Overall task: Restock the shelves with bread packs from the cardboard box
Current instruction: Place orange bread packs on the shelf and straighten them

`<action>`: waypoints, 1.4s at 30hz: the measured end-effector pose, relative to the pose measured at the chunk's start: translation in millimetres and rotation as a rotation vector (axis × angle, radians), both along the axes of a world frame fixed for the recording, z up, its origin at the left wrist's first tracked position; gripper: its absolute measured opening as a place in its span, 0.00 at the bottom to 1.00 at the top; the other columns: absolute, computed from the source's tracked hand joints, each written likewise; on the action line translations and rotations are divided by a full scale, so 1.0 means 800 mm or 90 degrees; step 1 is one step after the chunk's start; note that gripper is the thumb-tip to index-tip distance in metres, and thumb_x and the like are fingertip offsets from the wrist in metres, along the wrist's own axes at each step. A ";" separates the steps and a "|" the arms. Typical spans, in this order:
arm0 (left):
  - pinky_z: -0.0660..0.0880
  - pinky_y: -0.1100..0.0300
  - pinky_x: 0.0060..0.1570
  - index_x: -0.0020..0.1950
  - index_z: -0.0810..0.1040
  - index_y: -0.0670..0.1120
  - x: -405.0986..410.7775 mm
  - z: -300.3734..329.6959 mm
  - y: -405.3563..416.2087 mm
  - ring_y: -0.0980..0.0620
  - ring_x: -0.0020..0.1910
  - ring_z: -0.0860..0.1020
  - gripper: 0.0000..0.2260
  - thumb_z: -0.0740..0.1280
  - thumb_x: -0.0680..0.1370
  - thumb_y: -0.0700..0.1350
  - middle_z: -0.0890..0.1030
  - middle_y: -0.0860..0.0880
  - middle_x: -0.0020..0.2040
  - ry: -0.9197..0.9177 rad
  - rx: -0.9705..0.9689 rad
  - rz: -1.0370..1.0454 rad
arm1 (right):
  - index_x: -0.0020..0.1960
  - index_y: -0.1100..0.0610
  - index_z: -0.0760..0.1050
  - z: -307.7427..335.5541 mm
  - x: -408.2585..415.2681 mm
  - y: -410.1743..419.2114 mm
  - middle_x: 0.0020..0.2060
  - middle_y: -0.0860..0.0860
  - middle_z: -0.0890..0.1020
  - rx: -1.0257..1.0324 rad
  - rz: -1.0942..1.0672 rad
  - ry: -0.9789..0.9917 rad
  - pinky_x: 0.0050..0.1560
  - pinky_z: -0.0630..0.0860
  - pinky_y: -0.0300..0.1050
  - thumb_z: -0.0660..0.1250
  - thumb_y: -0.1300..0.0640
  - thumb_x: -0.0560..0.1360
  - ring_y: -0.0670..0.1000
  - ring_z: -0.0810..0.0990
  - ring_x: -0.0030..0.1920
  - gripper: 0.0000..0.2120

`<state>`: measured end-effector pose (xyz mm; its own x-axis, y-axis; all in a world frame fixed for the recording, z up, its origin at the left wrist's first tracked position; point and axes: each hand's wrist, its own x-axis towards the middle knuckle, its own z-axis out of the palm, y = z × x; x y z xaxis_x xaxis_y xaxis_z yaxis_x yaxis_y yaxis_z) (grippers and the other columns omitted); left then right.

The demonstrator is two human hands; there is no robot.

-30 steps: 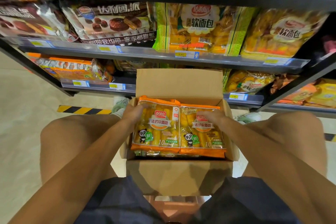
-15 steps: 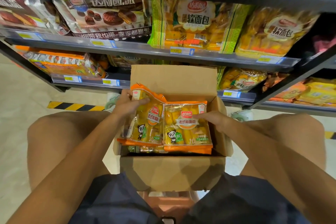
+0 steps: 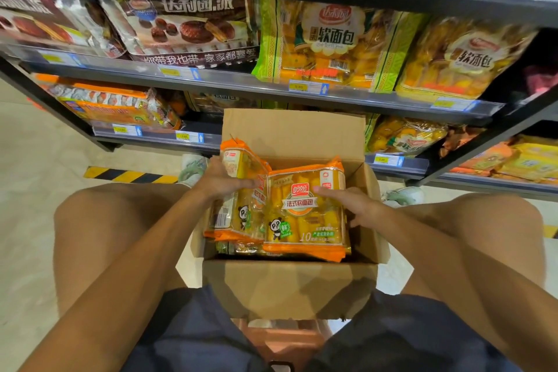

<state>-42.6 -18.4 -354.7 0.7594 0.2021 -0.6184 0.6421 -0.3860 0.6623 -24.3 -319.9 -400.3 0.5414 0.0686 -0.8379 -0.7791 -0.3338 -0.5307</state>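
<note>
bread packs (image 3: 305,214) sit in the cardboard box (image 3: 290,287); left hand (image 3: 222,181) grips one pack (image 3: 238,190) tilted on edge, likely to lift it out, while right hand's (image 3: 351,202) fingers lie flat on its neighbour.

Pale tiled floor (image 3: 36,190) carried dark shelving; a black-and-yellow hazard strip (image 3: 129,175) lay along its foot. Middle shelf (image 3: 241,84) held brown pie bags (image 3: 187,30) toward its left end, green and yellow soft-bread bags (image 3: 338,45) toward its right. Bottom shelf (image 3: 157,137) held orange packs (image 3: 114,106) at its left end.
</note>
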 end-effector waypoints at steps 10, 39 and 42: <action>0.81 0.45 0.54 0.64 0.66 0.51 -0.009 -0.001 0.025 0.48 0.52 0.82 0.44 0.85 0.55 0.52 0.82 0.50 0.55 -0.040 0.030 -0.061 | 0.57 0.52 0.81 0.028 0.002 0.011 0.52 0.52 0.86 -0.028 0.063 -0.130 0.49 0.83 0.49 0.84 0.54 0.63 0.51 0.86 0.48 0.25; 0.81 0.55 0.53 0.68 0.73 0.52 0.087 0.353 -0.088 0.54 0.58 0.82 0.36 0.83 0.63 0.50 0.83 0.55 0.60 -0.710 -0.171 -0.081 | 0.65 0.48 0.78 0.412 0.037 -0.200 0.54 0.41 0.85 -0.128 -0.204 -0.863 0.52 0.80 0.45 0.80 0.47 0.63 0.40 0.84 0.52 0.32; 0.80 0.65 0.50 0.64 0.76 0.51 0.097 0.370 -0.106 0.60 0.55 0.82 0.29 0.81 0.65 0.44 0.84 0.60 0.54 -0.778 -0.120 -0.111 | 0.66 0.48 0.77 0.423 0.035 -0.215 0.56 0.43 0.84 -0.132 -0.231 -0.888 0.54 0.80 0.48 0.80 0.45 0.62 0.43 0.84 0.55 0.34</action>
<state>35.3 -103.0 -58.7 0.8643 0.0260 0.5022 -0.4825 -0.2390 0.8427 4.0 -491.8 -61.9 0.8680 -0.3003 0.3955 0.2629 -0.3976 -0.8791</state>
